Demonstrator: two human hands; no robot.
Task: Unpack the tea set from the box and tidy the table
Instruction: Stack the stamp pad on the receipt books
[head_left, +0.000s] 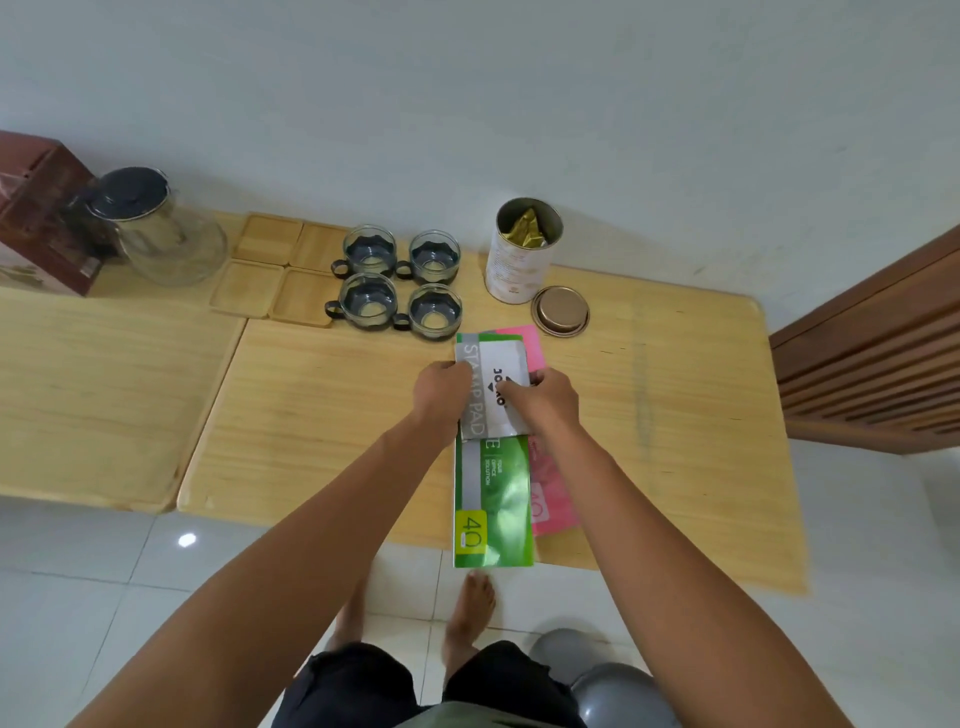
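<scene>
Both my hands grip a grey-and-white stamp pad box (493, 387) lying on top of a green folder (493, 499) and a pink folder (550, 499) on the wooden table (322, 415). My left hand (441, 387) holds its left edge, my right hand (543, 397) its right edge. Behind them stand several glass cups (400, 283) with dark handles, several wooden coasters (280, 275), and a glass teapot (156, 228) with a dark lid. The brown tea set box (39, 213) sits at the far left.
An open tea tin (522, 249) with a gold foil bag inside stands at the back, its lid (560, 310) lying beside it. A slatted wooden piece of furniture (872, 353) is on the right. The folders overhang the table's near edge; grey rounded objects (608, 680) sit on the tiled floor.
</scene>
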